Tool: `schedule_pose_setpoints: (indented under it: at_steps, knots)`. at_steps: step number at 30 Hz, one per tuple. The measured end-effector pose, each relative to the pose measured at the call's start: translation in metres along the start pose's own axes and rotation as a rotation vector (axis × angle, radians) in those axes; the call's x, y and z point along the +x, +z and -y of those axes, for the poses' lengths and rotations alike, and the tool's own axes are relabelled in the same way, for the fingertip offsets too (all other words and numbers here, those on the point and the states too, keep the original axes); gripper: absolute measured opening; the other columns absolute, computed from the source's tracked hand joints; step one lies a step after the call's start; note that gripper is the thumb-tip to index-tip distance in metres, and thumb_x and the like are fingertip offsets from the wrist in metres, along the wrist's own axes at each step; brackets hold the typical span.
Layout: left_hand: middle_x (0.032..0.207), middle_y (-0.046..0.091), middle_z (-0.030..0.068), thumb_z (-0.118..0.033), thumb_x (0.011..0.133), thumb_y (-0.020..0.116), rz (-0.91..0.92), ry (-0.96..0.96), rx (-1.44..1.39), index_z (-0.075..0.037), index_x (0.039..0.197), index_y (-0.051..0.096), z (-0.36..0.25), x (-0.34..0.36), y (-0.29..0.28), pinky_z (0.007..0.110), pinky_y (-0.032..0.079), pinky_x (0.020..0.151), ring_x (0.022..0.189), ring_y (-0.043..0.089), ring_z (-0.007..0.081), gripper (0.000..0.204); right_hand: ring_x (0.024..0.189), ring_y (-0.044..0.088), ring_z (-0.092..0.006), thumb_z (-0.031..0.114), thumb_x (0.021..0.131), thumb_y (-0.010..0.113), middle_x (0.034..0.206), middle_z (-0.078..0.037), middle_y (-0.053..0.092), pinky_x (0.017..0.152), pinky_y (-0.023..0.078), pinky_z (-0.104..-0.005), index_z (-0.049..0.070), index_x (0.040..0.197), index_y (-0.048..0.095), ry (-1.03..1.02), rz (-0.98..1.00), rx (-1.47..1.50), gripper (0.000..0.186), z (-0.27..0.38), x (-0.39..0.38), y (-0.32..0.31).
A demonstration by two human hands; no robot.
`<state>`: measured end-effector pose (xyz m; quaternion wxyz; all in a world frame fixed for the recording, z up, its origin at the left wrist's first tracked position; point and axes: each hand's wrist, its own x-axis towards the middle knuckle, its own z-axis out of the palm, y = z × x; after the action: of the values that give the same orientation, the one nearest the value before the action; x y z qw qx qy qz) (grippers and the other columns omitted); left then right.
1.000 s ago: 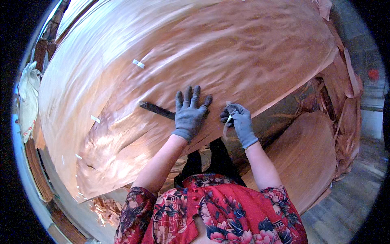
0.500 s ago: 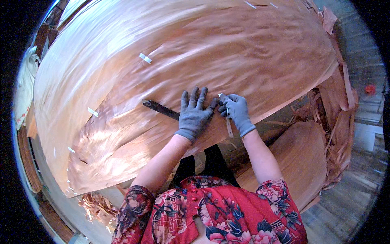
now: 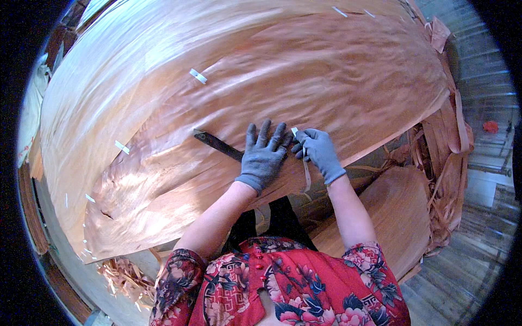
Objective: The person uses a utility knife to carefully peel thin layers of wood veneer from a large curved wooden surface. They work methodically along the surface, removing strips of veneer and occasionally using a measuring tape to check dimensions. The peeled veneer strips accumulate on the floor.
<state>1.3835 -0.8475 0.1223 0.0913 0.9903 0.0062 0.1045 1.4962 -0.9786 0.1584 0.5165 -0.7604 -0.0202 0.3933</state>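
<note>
A large, thin, reddish-brown wood veneer sheet lies spread in front of me, rippled and shiny. My left hand, in a grey glove, is laid on it with fingers spread. From beneath that palm sticks out a long, dark, flat blade-like tool; its other end is hidden by the hand. Just to the right, my gloved right hand pinches a narrow white tape strip. One short end shows above the fingertips near my left thumb, and the rest dangles below toward the sheet's near edge.
Short white tape pieces dot the veneer, several along the left. Another brown sheet lies lower right, beside torn veneer scraps. Shredded strips are heaped at lower left. A plank floor extends on the right.
Both hands keep nearly the same pose, the left still flat and the right still pinching the tape. The whole view has shifted slightly.
</note>
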Motion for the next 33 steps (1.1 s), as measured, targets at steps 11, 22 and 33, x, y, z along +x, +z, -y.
schedule_pose_setpoints:
  at_steps: [11,22,33]
  knots:
    - [0.138,0.044,0.0034,-0.026,0.075,0.062,-0.09,0.026,-0.073,-0.011,0.14,0.028,0.0,0.001,-0.008,0.062,0.016,0.105,0.133,0.029,0.0378,0.076,0.059,0.065,-0.0235,0.039,0.082,0.06,0.063,-0.012,0.066,0.06,0.051,-0.0362,0.003,0.071,0.068,-0.064,-0.094,-0.547,0.039,-0.006,0.032,-0.002]
    - [0.13,0.051,0.0048,-0.022,0.078,0.057,0.019,0.01,-0.175,-0.012,0.138,0.032,0.001,0.01,-0.007,0.063,0.015,0.105,0.132,0.034,0.0319,0.066,0.051,0.06,-0.0173,0.03,0.087,0.058,0.065,-0.009,0.064,0.048,0.047,-0.0287,-0.003,0.079,0.065,0.162,0.056,-0.132,0.035,-0.006,-0.002,-0.014]
    - [0.141,0.04,0.0002,-0.025,0.079,0.056,0.09,0.053,-0.031,-0.018,0.138,0.037,-0.005,0.012,-0.013,0.066,0.013,0.104,0.132,0.032,0.0329,0.062,0.055,0.06,-0.0126,0.021,0.086,0.061,0.068,-0.007,0.065,0.046,0.043,-0.0262,0.001,0.081,0.065,0.049,0.058,-0.132,0.021,-0.04,-0.03,-0.019]
